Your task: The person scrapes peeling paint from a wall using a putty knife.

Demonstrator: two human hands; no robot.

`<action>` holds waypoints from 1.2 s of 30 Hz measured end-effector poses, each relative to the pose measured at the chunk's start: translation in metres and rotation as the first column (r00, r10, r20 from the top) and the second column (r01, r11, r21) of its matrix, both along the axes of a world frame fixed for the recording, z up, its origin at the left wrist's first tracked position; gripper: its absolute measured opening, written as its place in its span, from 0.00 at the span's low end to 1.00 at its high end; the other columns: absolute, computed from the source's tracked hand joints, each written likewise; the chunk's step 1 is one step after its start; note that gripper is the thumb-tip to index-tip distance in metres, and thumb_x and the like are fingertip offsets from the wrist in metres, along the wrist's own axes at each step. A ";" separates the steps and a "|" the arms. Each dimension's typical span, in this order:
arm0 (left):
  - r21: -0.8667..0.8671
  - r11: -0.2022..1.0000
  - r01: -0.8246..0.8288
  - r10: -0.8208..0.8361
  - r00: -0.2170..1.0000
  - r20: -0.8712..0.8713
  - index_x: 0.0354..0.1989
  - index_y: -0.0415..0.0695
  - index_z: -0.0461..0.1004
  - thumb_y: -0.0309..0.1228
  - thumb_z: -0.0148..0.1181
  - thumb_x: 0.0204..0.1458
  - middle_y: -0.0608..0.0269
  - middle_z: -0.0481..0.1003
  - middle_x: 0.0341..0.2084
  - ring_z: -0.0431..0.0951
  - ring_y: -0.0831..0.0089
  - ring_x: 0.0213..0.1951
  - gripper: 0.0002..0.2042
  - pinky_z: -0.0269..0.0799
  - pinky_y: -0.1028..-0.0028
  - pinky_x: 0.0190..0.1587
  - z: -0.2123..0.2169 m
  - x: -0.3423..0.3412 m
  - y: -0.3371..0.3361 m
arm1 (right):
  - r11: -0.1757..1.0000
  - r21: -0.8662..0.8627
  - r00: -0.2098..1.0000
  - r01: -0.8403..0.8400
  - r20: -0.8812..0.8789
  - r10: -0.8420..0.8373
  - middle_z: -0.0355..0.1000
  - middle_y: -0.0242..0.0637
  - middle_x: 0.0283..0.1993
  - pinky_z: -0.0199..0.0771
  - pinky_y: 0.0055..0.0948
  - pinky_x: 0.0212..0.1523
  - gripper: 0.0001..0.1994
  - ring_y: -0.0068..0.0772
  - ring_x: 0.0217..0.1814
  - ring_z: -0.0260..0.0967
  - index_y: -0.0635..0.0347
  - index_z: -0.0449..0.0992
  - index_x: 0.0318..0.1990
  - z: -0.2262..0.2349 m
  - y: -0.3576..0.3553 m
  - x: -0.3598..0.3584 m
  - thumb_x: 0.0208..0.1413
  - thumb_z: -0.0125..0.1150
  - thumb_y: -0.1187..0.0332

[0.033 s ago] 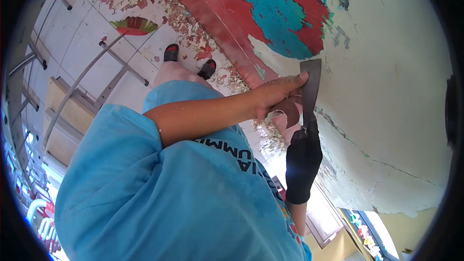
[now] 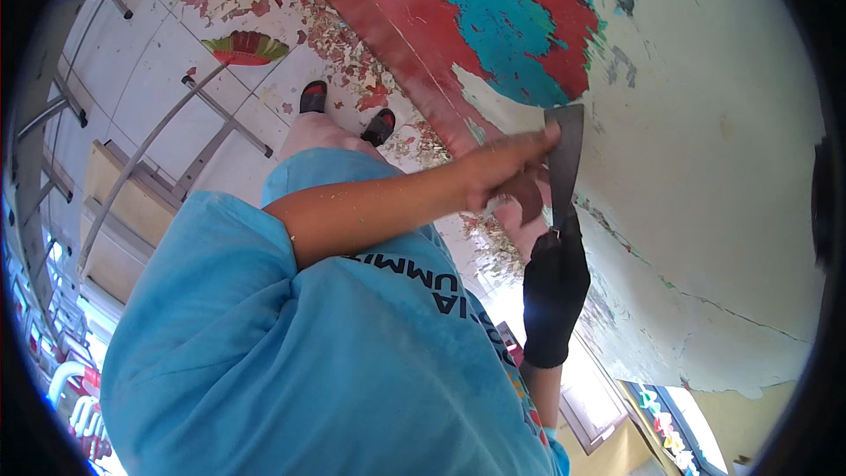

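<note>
A scraper (image 2: 567,145) with a wide, flat dark blade is in my right hand (image 2: 556,300), which wears a black glove and is closed round its handle. The blade's broad end points away from me, close to the wall's pale surface. My bare left hand (image 2: 504,166) reaches across, its fingertips at the side of the blade; motion smears them. Under these fingers hangs a curled brown piece (image 2: 530,200) with a pale edge, seemingly gripped by the left hand; its kind is unclear. Beside the blade, the wall (image 2: 705,176) has pale, red and turquoise patches.
Paint flakes (image 2: 352,53) litter the tiled floor along the wall's foot. A red and green broom head (image 2: 245,48) with a long handle lies left, by metal-legged furniture (image 2: 207,154). A crack (image 2: 705,300) crosses the wall. My sandalled feet (image 2: 379,126) stand near the flakes.
The scraper blade has shifted slightly left, and my gloved right hand has moved slightly up with it. My left hand is now blurred by motion at the blade.
</note>
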State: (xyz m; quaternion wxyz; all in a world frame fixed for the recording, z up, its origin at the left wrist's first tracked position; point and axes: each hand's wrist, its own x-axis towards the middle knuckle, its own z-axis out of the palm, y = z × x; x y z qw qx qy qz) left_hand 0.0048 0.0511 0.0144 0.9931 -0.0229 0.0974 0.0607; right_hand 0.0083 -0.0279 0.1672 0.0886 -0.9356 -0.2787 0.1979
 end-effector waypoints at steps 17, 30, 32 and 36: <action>0.319 0.930 -0.182 0.283 0.909 -0.307 0.34 0.38 0.70 0.42 0.55 0.51 0.61 0.73 0.26 0.74 0.74 0.30 0.16 0.70 0.74 0.34 -0.030 -0.043 0.036 | 0.914 0.109 0.542 0.391 -0.830 -0.133 0.59 0.29 0.20 0.55 0.15 0.17 0.19 0.16 0.17 0.55 0.67 0.59 0.54 -0.013 -0.056 0.034 0.54 0.44 0.73; 0.137 0.990 -0.027 0.032 0.999 -0.034 0.47 0.40 0.65 0.47 0.55 0.49 0.57 0.71 0.40 0.72 0.69 0.40 0.24 0.68 0.72 0.42 0.006 -0.020 0.000 | 0.922 0.243 0.805 0.303 -0.583 -0.111 0.61 0.30 0.21 0.51 0.16 0.12 0.21 0.16 0.13 0.53 0.65 0.57 0.56 -0.021 -0.029 0.013 0.54 0.43 0.72; 0.103 0.995 0.017 -0.008 0.996 -0.084 0.37 0.45 0.69 0.52 0.53 0.48 0.66 0.72 0.33 0.71 0.73 0.40 0.21 0.68 0.76 0.38 0.010 -0.015 -0.003 | 0.916 0.246 0.825 0.316 -0.547 -0.138 0.61 0.29 0.21 0.51 0.16 0.12 0.21 0.16 0.13 0.54 0.65 0.57 0.57 -0.019 -0.027 0.012 0.54 0.43 0.72; 0.073 0.997 0.014 -0.009 0.997 -0.074 0.37 0.47 0.69 0.54 0.52 0.48 0.68 0.71 0.32 0.70 0.75 0.40 0.21 0.67 0.77 0.40 0.003 -0.011 -0.008 | 0.960 0.229 0.920 0.163 -0.386 -0.065 0.60 0.28 0.19 0.51 0.16 0.12 0.20 0.13 0.12 0.52 0.64 0.60 0.56 -0.027 -0.029 0.018 0.53 0.45 0.73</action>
